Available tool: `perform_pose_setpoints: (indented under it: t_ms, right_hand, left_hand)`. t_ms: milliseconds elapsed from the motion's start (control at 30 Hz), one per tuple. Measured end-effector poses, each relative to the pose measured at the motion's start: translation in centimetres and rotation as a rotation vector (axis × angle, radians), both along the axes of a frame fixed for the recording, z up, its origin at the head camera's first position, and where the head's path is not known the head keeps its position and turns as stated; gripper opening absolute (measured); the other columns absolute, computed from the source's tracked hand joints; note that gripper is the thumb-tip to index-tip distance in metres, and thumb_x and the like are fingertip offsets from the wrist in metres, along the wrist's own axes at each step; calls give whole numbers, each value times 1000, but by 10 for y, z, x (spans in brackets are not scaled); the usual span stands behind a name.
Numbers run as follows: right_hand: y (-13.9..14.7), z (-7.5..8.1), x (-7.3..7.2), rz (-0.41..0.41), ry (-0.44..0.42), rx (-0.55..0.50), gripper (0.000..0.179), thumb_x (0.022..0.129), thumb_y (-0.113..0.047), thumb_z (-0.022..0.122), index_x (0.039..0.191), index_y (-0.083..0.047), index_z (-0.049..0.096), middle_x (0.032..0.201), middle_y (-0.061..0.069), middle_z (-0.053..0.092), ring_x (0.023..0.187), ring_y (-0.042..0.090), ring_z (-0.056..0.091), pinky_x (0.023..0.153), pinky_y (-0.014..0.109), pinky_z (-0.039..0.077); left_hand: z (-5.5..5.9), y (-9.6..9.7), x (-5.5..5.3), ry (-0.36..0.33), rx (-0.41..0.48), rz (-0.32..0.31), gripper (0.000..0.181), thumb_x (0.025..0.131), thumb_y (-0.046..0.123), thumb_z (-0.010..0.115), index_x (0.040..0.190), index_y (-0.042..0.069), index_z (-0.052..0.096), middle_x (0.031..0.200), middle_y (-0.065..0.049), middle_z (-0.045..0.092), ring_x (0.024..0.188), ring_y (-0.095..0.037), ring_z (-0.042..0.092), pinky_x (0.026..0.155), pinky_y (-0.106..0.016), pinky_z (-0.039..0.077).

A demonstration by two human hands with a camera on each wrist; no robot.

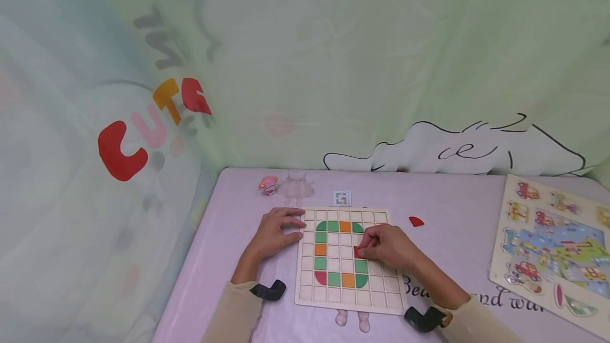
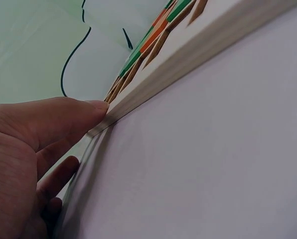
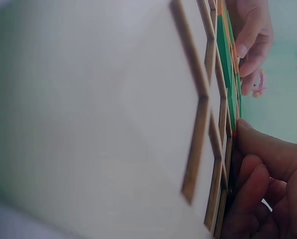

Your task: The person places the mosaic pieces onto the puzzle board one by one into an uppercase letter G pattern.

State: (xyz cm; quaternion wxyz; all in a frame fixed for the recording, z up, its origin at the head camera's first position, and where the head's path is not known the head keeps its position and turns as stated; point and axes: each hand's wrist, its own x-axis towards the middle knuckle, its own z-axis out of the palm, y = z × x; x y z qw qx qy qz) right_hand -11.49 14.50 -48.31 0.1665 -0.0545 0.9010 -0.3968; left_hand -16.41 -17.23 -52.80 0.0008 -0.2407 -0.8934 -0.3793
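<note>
A pale wooden grid board (image 1: 350, 297) lies on the table, with a ring of green, orange and red tiles set in its cells. My right hand (image 1: 388, 245) is over the ring's right side, its thumb and forefinger pinching a red square tile (image 1: 357, 252) at a cell there. In the right wrist view the thumb (image 3: 268, 147) is low against the board and the other fingers are curled. My left hand (image 1: 276, 233) rests at the board's left edge with loosely extended fingers. The left wrist view shows its thumb (image 2: 83, 117) touching the board's side.
A loose red quarter-round tile (image 1: 416, 221) lies right of the board. Behind the board are a small pattern card (image 1: 341, 198) and a pink figurine (image 1: 269, 184). A picture puzzle board (image 1: 500, 266) with vehicle pieces occupies the table's right side. Printed curtains stand behind the table.
</note>
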Motion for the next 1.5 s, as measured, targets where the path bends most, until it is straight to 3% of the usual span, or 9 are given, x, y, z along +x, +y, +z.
perform_pose_setpoints:
  t_ms: [567, 800, 1000, 1267, 1500]
  right_hand:
    - [3, 2, 2, 22, 28, 11, 14, 85, -21, 82, 80, -18, 70, 72, -3, 62, 73, 15, 55, 60, 23, 42]
    - [15, 8, 2, -41, -8, 2, 8, 88, -24, 79, 94, -19, 77, 81, -2, 66, 79, 17, 57, 63, 24, 48]
    - [47, 11, -6, -129, 88, 23, 21, 90, -30, 78, 103, -12, 76, 81, 0, 67, 77, 18, 57, 61, 25, 47]
    - [90, 10, -12, -262, 230, 180, 36, 89, -37, 77, 110, -7, 74, 89, 8, 67, 85, 24, 57, 65, 30, 42]
    - [108, 1, -15, -289, 240, 208, 41, 86, -35, 81, 110, -3, 73, 88, 9, 67, 80, 24, 57, 64, 31, 40]
  left_hand:
    - [0, 1, -1, -39, -13, 6, 21, 85, 23, 80, 106, 21, 80, 139, 6, 65, 134, -23, 51, 103, -47, 33]
    - [1, 2, -2, -59, -19, 10, 21, 86, 24, 80, 107, 21, 80, 140, 7, 64, 135, -22, 50, 106, -48, 32]
    - [-1, 1, -2, -25, -28, 11, 20, 86, 24, 80, 106, 21, 80, 139, 7, 65, 133, -22, 52, 102, -47, 34]
    - [0, 1, -1, -29, -27, 12, 20, 86, 23, 80, 106, 21, 80, 139, 6, 65, 133, -22, 52, 102, -47, 33]
    - [0, 2, -2, -26, -28, 17, 20, 86, 23, 80, 106, 22, 80, 139, 6, 65, 133, -22, 52, 102, -47, 33]
